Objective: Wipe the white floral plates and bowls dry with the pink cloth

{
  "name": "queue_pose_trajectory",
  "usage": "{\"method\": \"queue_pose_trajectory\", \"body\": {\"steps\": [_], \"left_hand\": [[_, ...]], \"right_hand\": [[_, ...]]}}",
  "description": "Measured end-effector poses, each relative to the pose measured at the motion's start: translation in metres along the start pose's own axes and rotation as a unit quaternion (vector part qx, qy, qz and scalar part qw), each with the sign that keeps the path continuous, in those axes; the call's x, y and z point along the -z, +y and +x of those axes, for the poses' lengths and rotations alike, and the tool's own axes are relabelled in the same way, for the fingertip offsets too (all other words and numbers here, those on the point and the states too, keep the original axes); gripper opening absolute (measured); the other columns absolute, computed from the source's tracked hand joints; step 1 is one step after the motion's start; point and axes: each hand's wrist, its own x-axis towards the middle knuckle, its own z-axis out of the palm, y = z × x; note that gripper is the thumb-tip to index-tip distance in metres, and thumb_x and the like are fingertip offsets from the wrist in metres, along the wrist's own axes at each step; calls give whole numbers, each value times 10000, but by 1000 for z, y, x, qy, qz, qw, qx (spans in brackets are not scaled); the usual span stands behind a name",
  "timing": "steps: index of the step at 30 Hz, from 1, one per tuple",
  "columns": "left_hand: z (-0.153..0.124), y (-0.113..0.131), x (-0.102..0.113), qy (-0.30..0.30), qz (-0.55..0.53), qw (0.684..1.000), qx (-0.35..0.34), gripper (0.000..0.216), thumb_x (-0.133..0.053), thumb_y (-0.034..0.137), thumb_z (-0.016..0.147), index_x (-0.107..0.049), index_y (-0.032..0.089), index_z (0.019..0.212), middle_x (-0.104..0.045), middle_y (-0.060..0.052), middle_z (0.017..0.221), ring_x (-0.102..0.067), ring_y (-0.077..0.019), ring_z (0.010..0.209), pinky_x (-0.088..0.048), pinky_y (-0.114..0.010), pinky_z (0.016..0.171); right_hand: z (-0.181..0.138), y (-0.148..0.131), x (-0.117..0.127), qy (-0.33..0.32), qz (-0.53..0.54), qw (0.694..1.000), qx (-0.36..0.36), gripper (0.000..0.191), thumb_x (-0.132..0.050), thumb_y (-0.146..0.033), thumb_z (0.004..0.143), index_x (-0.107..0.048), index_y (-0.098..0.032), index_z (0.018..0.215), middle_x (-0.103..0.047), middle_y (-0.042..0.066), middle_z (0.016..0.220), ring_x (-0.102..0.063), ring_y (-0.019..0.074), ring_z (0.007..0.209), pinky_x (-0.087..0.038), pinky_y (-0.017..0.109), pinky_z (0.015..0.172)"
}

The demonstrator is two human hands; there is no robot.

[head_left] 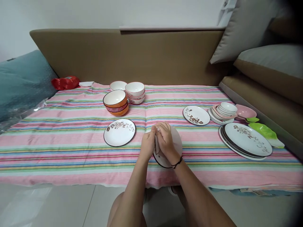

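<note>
Both my hands meet over a white plate [176, 142] with a dark rim, held tilted above the striped cloth [71, 151]. My left hand [148, 145] grips the plate's left edge with curled fingers. My right hand [165, 140] is closed on a small greyish cloth [157, 146] pressed against the plate's face. A black band circles my right wrist.
A flowered white plate [119, 132] lies to the left, another plate [196, 115] to the right. Stacked bowls [115, 102], [134, 92] stand behind. At the right are stacked large plates [246, 140], small dishes [226, 110], a pink bowl [246, 111], green leaf dishes [265, 130]. A sofa back and cushions surround.
</note>
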Motion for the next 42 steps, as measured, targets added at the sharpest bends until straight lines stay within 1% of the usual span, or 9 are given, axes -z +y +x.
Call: {"method": "queue_pose_trajectory", "body": {"steps": [3, 6, 10, 13, 19, 27, 31, 35, 42], "left_hand": [[2, 0, 0, 23, -7, 1000, 11, 696, -401, 870, 694, -470, 194, 541, -434, 6, 501, -384, -130, 511, -288, -264, 487], [4, 0, 3, 36, -13, 999, 25, 640, -476, 807, 721, -439, 201, 518, -424, 12, 482, -384, -124, 494, -284, -261, 481], [5, 2, 7, 28, -20, 999, 3, 601, -534, 740, 744, -368, 209, 516, -393, 26, 490, -369, -114, 504, -290, -251, 494], [4, 2, 8, 2, -20, 1000, -9, 618, -504, 767, 741, -343, 211, 525, -374, 29, 498, -356, -110, 503, -287, -248, 491], [2, 2, 11, -32, 50, 998, 7, 672, -431, 840, 711, -295, 220, 489, -256, 47, 474, -264, -90, 468, -194, -251, 444], [0, -1, 12, -48, -24, 999, 11, 582, -550, 692, 768, -354, 204, 519, -334, 43, 481, -319, -91, 475, -245, -239, 466], [2, 0, 12, -25, -89, 995, 22, 528, -629, 624, 751, -461, 181, 520, -439, 31, 482, -398, -102, 483, -315, -238, 485], [1, 2, 14, -2, -182, 981, 71, 460, -696, 592, 713, -647, 134, 706, -639, -22, 626, -562, -153, 577, -430, -263, 563], [10, 6, 15, 165, -331, 926, 79, 342, -697, 449, 776, -692, 121, 871, -733, -83, 839, -683, -213, 745, -539, -314, 698]], "right_hand": [[-2, -6, -3, -4, 125, 991, -51, 291, -338, -310, 995, -617, -231, 964, -672, 33, 1020, -584, 191, 1035, -300, 410, 1110], [-1, -1, 2, 3, 185, 979, -85, 336, -302, -319, 1007, -586, -229, 1162, -633, 55, 1213, -561, 188, 1166, -368, 398, 1087], [0, 20, 11, 58, -14, 998, -37, 300, -410, -315, 967, -574, -203, 1192, -589, 92, 1282, -420, 247, 1313, -323, 459, 1107], [0, 28, 13, 12, -142, 988, -56, 317, -435, -365, 967, -575, -186, 1188, -620, 108, 1185, -494, 272, 1179, -365, 460, 1018], [0, 13, 7, -103, -192, 976, -5, 304, -336, -360, 1020, -609, -235, 974, -641, 41, 1013, -523, 216, 977, -361, 354, 847], [4, 19, 10, -40, -170, 983, -52, 332, -304, -303, 1021, -544, -212, 810, -610, 39, 845, -519, 199, 820, -359, 316, 752], [6, 25, 21, -9, -130, 985, -111, 333, -319, -341, 1011, -488, -224, 749, -570, 9, 747, -497, 174, 699, -346, 285, 651], [6, 26, 29, 9, -126, 975, -184, 384, -332, -429, 993, -421, -230, 676, -496, -26, 630, -405, 150, 567, -256, 276, 551], [5, 32, 36, 26, -54, 967, -248, 343, -422, -473, 922, -380, -237, 677, -419, -41, 575, -366, 147, 549, -247, 268, 545]]}}
